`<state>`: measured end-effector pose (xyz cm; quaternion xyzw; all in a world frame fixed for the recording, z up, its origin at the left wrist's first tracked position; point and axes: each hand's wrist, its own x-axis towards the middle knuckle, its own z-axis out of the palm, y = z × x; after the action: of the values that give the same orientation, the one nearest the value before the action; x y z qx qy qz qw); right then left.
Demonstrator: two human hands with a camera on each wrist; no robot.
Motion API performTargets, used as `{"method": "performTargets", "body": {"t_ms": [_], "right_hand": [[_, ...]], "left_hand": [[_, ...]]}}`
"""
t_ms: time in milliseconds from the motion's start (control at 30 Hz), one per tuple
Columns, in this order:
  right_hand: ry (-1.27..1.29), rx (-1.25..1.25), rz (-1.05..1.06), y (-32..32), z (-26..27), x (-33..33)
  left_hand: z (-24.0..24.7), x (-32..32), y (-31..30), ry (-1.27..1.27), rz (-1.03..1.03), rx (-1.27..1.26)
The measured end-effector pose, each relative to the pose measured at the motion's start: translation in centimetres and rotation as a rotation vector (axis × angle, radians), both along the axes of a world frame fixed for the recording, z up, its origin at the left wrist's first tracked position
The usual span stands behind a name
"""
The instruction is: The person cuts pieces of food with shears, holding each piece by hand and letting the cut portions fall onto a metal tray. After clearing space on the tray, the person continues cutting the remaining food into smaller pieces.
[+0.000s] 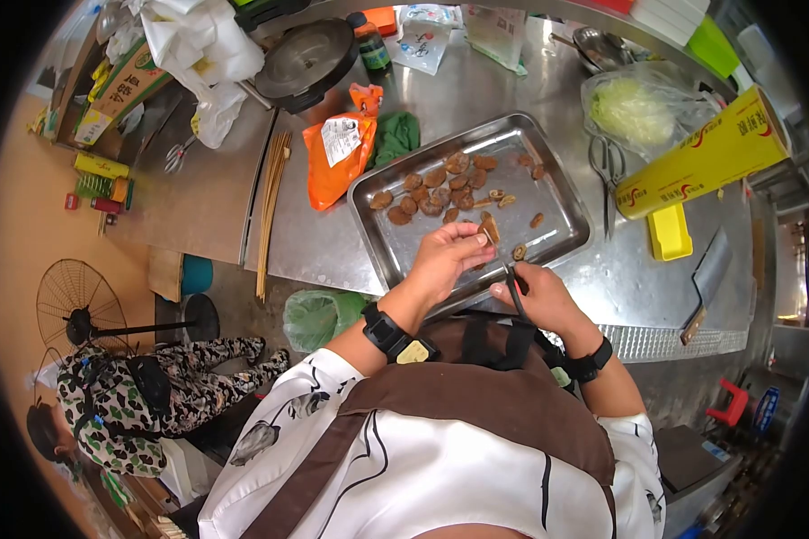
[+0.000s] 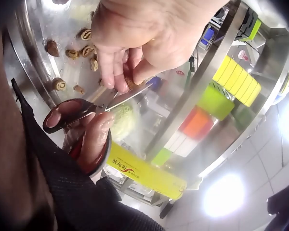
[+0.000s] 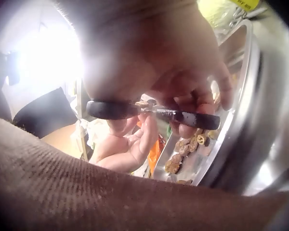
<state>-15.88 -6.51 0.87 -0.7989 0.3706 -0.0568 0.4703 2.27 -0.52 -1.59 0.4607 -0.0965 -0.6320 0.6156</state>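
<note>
Over the near edge of a metal tray (image 1: 562, 153), the left hand (image 1: 442, 260) pinches a brown dried mushroom (image 1: 488, 226) between thumb and fingers. The right hand (image 1: 545, 301) grips black-handled scissors (image 1: 516, 292), fingers through the loops. In the left wrist view the scissors' blades (image 2: 127, 98) stand apart beside the mushroom (image 2: 132, 85) under the left hand (image 2: 144, 38). The right wrist view shows the scissor handles (image 3: 197, 120) in the right hand (image 3: 154, 62), with the left hand (image 3: 130, 147) beyond. Several whole mushrooms (image 1: 431, 202) and small cut pieces (image 1: 537, 219) lie in the tray.
Left of the tray are an orange bag (image 1: 333, 162) and long sticks (image 1: 272, 207). On its right lie another pair of scissors (image 1: 608, 171), bagged cabbage (image 1: 634, 112), a yellow box (image 1: 706, 157), a yellow container (image 1: 670, 232) and a cleaver (image 1: 710, 274). A person (image 1: 126, 404) is at lower left.
</note>
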Motion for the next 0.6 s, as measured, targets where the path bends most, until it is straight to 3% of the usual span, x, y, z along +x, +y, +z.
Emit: {"method": "performTargets", "body": {"t_ms": [333, 600], "right_hand": [[-0.038, 0.055, -0.019, 0.47, -0.19, 0.01], [-0.035, -0.073, -0.014, 0.91, -0.62, 0.03]], "left_hand": [[0.28, -0.28, 0.07, 0.018, 0.02, -0.014], [0.12, -0.03, -0.07, -0.055, 0.013, -0.034]]}}
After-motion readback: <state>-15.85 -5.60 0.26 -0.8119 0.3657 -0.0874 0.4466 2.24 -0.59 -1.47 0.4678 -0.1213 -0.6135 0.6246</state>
